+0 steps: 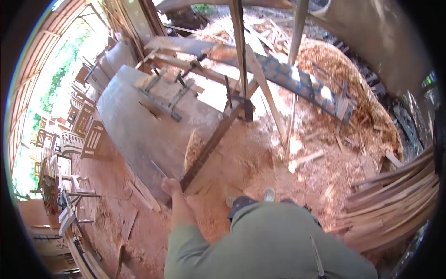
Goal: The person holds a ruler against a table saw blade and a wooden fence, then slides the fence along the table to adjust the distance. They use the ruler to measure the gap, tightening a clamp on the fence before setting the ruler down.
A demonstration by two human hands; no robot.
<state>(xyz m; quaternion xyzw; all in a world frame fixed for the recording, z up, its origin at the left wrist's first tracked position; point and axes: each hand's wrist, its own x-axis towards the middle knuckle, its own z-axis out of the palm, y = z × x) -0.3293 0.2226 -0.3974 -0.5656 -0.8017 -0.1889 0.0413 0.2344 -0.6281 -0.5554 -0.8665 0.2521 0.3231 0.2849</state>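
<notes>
My left hand (172,186) is closed at the near corner of a large grey-topped workbench (134,116). A thin, straight, metallic-looking rod (159,169) sticks out from its fingers over the bench top; what kind of tool it is I cannot make out. Beside the hand, a dark wooden beam (209,149) runs along the bench's right edge. A small heap of sawdust (193,146) lies on the top against that beam. Farther up the bench are several dark metal clamps (160,104). My right hand is out of view.
A long, stained plank (278,74) stretches across the back right, with upright posts (241,56) before it. Wood shavings (334,65) and offcuts cover the ground. Stacked boards (395,200) lie at the right, and wooden chairs (90,137) stand at the left.
</notes>
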